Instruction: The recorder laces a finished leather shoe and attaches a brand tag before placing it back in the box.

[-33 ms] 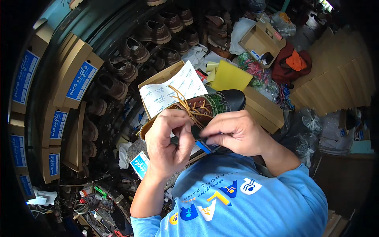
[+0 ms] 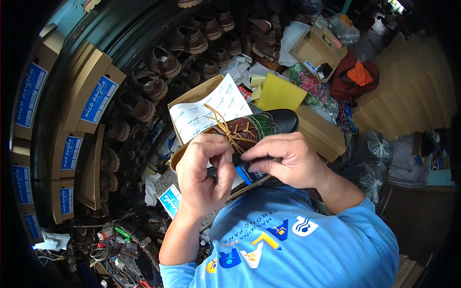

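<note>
A leather shoe [image 2: 240, 137] with a brown middle, a green panel and a black toe lies on its side before me, toe to the right. Tan laces [image 2: 222, 126] are threaded through it, with loose ends standing up. My left hand [image 2: 206, 173] is closed in a pinch just below the laces; what sits between its fingertips is too small to make out. Over the shoe's near side is my right hand [image 2: 293, 161], its fingers curled and thumb bent inward. Under that thumb hangs a dark tag with a blue edge [image 2: 245, 175]; the grip on it is partly hidden.
An open shoebox [image 2: 196, 92] with printed white paper [image 2: 211, 110] lies behind the shoe. Brown shoes [image 2: 163, 61] line racks at the left, beside stacked shoeboxes [image 2: 98, 93]. A yellow sheet [image 2: 282, 92], a carton [image 2: 319, 134] and plastic bags [image 2: 372, 180] crowd the right.
The blue-edged tag has turned and shows more of its dark face. My right fingers have shifted slightly left. My left hand and the shoe stay almost where they were.
</note>
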Available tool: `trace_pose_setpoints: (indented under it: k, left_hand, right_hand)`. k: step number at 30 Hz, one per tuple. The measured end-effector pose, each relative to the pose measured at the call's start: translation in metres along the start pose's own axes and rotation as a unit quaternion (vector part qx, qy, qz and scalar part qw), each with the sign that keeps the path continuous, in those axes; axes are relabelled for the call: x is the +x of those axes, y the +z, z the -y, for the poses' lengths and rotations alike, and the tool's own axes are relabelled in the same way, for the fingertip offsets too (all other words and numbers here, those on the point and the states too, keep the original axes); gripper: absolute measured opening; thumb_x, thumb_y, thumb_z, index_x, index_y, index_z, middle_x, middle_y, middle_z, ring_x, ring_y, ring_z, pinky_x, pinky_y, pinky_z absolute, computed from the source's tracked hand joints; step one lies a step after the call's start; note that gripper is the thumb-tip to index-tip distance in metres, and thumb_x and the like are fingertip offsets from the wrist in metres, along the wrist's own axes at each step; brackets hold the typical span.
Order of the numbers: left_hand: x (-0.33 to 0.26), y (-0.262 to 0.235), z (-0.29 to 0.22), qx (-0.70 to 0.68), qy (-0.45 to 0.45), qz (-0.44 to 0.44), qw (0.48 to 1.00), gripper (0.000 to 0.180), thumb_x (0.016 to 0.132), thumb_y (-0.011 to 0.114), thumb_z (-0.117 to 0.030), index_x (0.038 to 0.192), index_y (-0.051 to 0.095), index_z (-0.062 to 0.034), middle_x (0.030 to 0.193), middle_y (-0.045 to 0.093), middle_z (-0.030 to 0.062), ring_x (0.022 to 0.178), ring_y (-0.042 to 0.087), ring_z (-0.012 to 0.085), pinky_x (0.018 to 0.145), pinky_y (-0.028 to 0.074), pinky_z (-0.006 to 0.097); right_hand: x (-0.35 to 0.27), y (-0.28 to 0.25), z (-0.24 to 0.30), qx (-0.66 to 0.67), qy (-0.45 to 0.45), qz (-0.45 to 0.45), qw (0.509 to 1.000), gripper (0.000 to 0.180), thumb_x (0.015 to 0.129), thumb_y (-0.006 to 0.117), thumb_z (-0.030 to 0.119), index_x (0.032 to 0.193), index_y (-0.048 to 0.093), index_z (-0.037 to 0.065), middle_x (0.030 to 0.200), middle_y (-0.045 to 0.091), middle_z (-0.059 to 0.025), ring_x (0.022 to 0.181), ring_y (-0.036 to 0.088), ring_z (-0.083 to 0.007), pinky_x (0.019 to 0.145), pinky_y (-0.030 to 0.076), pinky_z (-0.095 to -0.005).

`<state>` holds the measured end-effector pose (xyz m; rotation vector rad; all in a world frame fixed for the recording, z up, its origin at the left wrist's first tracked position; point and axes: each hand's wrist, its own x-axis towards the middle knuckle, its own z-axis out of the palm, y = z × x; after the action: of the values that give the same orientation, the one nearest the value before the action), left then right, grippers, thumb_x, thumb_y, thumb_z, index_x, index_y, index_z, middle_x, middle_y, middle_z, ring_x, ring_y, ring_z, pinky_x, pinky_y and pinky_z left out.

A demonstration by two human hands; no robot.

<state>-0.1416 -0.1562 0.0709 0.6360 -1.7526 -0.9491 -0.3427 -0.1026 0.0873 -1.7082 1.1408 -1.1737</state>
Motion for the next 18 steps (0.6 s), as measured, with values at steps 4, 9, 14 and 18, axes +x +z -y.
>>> trace_pose_setpoints:
  k: [4,9,14,18]
  left_hand:
    - [0.013,-0.003,-0.021,0.134,0.079,0.047,0.987,0.019,0.082,0.067,0.011,0.098,0.062,0.0014,0.087,0.062,0.0114,0.073,0.061,0.0225,0.063,0.049,0.031]
    - [0.004,0.001,-0.029,0.147,0.022,0.048,0.988,0.017,0.086,0.066,0.012,0.098,0.069,0.0009,0.089,0.064,0.0120,0.074,0.062,0.0212,0.066,0.050,0.029]
    - [-0.012,0.007,-0.015,0.013,-0.060,-0.042,0.997,0.043,0.086,0.067,0.012,0.126,0.056,0.0015,0.095,0.069,0.0109,0.079,0.066,0.0137,0.069,0.053,0.026]
    - [-0.012,0.007,-0.017,0.030,-0.070,-0.009,0.997,0.070,0.090,0.062,0.013,0.147,0.023,-0.0012,0.101,0.068,0.0130,0.094,0.065,0.0127,0.083,0.051,0.025]
  right_hand:
    - [0.006,0.010,-0.009,-0.073,-0.066,-0.106,0.989,0.017,0.080,0.078,0.001,0.096,0.074,0.001,0.087,0.072,-0.0127,0.077,0.072,-0.0240,0.068,0.056,-0.0330]
    - [0.013,0.015,-0.021,-0.087,-0.159,-0.133,0.974,0.018,0.079,0.078,-0.002,0.097,0.074,0.002,0.089,0.069,-0.0101,0.080,0.069,-0.0228,0.069,0.056,-0.0309]
    - [0.012,0.018,-0.026,0.018,-0.111,-0.121,0.986,0.019,0.081,0.076,-0.005,0.098,0.076,0.002,0.099,0.067,-0.0088,0.089,0.066,-0.0181,0.075,0.055,-0.0284]
    - [0.012,0.018,-0.024,0.044,-0.078,-0.115,0.989,0.019,0.081,0.076,-0.005,0.098,0.076,0.002,0.100,0.067,-0.0082,0.091,0.066,-0.0171,0.078,0.054,-0.0280]
